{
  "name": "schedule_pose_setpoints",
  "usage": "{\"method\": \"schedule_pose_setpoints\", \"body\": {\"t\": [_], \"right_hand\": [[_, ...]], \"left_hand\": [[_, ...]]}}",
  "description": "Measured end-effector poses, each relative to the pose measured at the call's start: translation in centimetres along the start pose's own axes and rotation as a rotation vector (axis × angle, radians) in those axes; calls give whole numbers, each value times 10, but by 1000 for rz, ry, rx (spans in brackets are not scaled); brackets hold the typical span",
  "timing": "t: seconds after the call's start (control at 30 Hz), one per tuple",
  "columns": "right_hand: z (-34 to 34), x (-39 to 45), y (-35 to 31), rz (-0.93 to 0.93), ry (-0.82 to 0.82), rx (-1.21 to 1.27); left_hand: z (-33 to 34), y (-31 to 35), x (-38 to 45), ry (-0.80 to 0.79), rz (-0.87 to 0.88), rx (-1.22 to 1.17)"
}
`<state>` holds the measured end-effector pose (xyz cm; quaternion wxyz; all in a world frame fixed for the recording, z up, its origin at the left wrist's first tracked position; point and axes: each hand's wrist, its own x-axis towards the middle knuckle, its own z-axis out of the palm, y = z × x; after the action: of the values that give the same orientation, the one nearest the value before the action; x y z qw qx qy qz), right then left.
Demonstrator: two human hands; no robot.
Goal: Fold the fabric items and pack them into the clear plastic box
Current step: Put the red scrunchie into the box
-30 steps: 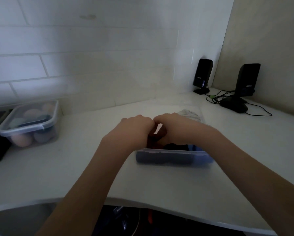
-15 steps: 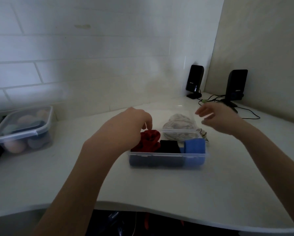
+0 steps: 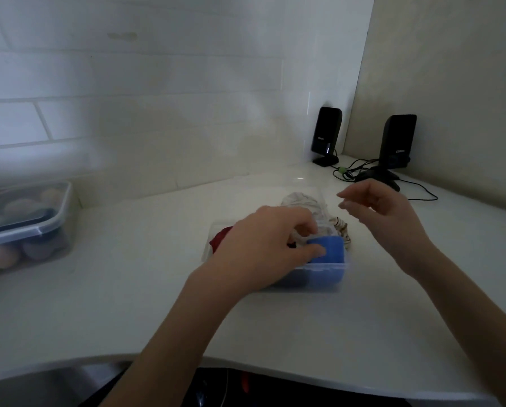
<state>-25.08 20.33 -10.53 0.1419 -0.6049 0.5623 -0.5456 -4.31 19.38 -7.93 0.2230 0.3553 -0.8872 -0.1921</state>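
The clear plastic box sits mid-counter. Inside it I see a blue fabric roll at the right end and a red fabric at the left end. A crumpled cream fabric lies at the box's far side, spilling over the rim. My left hand reaches into the box and hides its middle; the thumb and curled fingers pinch the left end of the blue roll. My right hand hovers above the box's right side, fingers apart, holding nothing.
A lidded plastic container with rounded items stands at the left by the tiled wall. Two black speakers with cables fill the back right corner. The counter's curved front edge is close to me.
Both hands were pressed together over the box. The right hand then lifted away to the right and opened. The left hand slid right from the red fabric to the blue roll.
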Motion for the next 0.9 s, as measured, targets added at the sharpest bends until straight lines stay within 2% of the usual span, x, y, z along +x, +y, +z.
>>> {"method": "schedule_pose_setpoints", "body": {"t": [0.07,0.13,0.27,0.3,0.4,0.47,0.53,0.63,0.73,0.8,0.9], "right_hand": [[1,-2,0,-6,-28,-12],[2,0,7,12,-37,-140],[-1,2,10,39,136,-197],[-4,-1,7,14,132,-183],[-6,-9,-5,-143,-161,-349],[-1,-12,-13,-185,-358,-498],[5,-9,-29,-108,-500,-664],[16,4,-49,-3,-741,-1049],[31,20,-51,102,-986,-1174],[36,26,-52,119,-1049,-1212],[36,26,-57,-16,-991,-1332]], "left_hand": [[10,2,12,-41,13,-13],[17,-1,24,-50,-7,-11],[22,-13,40,-31,-83,54],[23,-15,41,-33,-94,86],[26,-18,43,-14,-68,197],[26,-15,44,-16,-49,283],[25,-11,46,-48,-47,372],[23,-7,48,-97,-60,403],[21,-10,48,-149,-82,419],[18,-12,47,-176,-96,400],[14,-16,46,-224,-110,332]]}}
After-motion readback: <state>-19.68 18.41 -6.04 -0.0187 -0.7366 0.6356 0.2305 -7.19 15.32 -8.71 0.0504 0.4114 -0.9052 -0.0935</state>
